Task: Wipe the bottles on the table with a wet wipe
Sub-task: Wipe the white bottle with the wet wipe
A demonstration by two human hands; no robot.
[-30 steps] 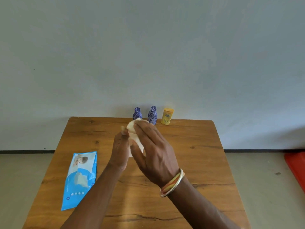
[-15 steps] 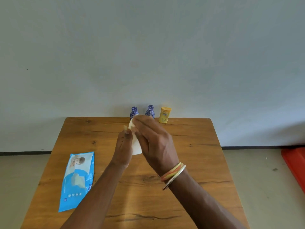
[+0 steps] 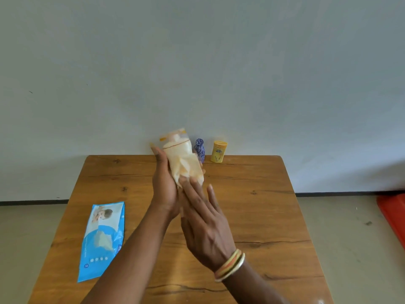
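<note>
While a pale bottle point(image 3: 176, 150) with a clear cap is gripped in the left hand point(image 3: 163, 187) above the far half of a wooden bench point(image 3: 263, 205), a crumpled wet wipe point(image 3: 188, 170) is pressed against its lower body by the straight fingers point(image 3: 197, 198) of the right hand point(image 3: 208, 224). The bottle is seen lifted off the bench and tilted with its cap toward eleven o'clock. It is cradled from its nine o'clock side, with the left palm laid along it and a fingertip curled round at its three o'clock side. Nothing is clasped by the right hand, which is held flat; only its fingertips are laid on the wipe, and a stack of bangles point(image 3: 230, 266) is worn at its wrist. Two more bottles are stood at the bench's twelve o'clock edge, against a pale wall point(image 3: 219, 62). One is a blue patterned bottle point(image 3: 199, 150), partly hidden behind the wipe at the held bottle's three o'clock. The other is a yellow bottle point(image 3: 218, 151), set just beside the blue one at its three o'clock, with a narrow gap between them. A blue pack of wipes point(image 3: 103, 240), printed with a picture, is laid flat near the bench's eight o'clock edge, well apart from both hands. A beige floor point(image 3: 350, 238) is seen around the bench, and part of a red object point(image 3: 392, 216) is cut off by the frame at three o'clock.
</note>
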